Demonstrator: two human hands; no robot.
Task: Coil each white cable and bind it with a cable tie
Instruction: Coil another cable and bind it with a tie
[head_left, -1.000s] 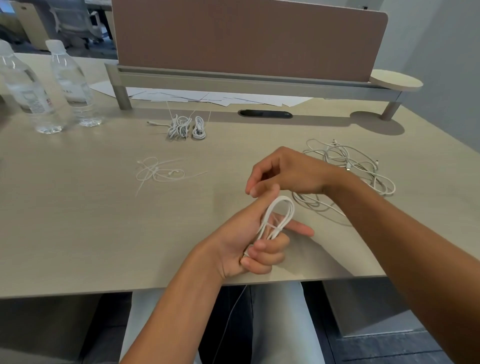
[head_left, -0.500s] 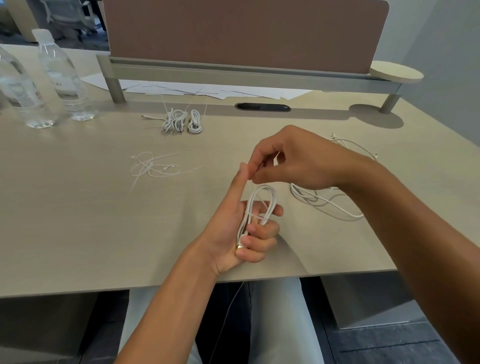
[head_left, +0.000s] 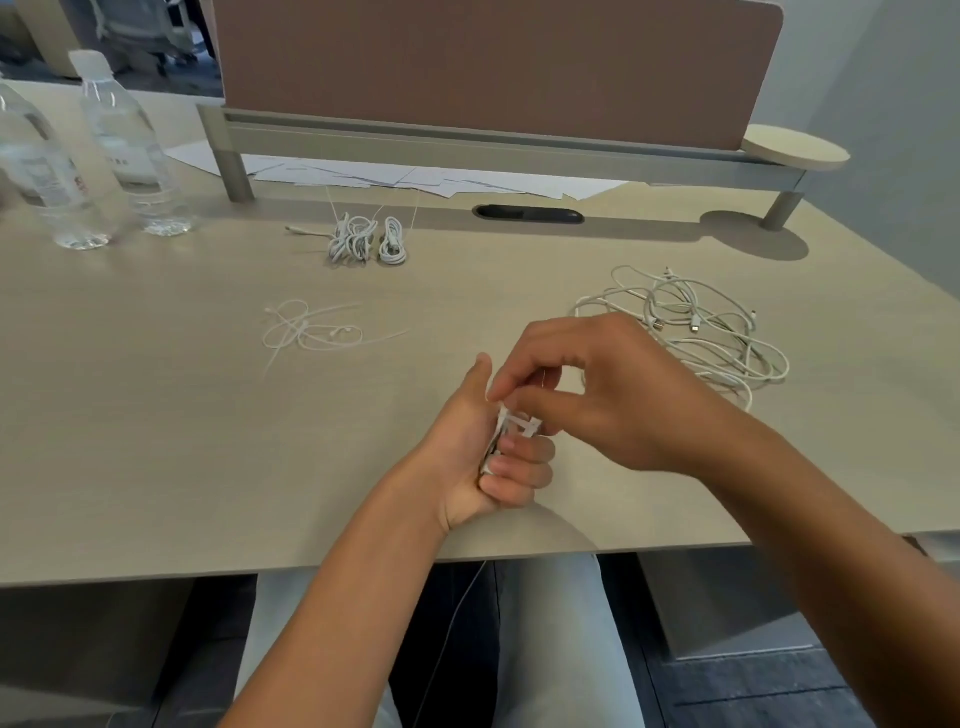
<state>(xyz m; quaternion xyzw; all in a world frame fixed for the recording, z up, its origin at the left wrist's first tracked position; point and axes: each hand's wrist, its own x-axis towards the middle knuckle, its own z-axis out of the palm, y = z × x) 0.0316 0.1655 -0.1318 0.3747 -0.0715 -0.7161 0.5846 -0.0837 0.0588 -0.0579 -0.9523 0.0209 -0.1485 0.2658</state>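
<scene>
At frame centre the left hand (head_left: 488, 457) clenches the coil (head_left: 511, 423) to keep its loops together, freeing the right hand (head_left: 597, 395) to pinch the cable onto it.

You have two hands (head_left: 597, 395) at work on one coil (head_left: 511, 426); two bottles (head_left: 124, 150) stand far left; two bound bundles (head_left: 363, 241) lie by the divider. One loose pile of cables (head_left: 701, 322) lies right; the ties (head_left: 306, 330) overlap too much for a count.
</scene>
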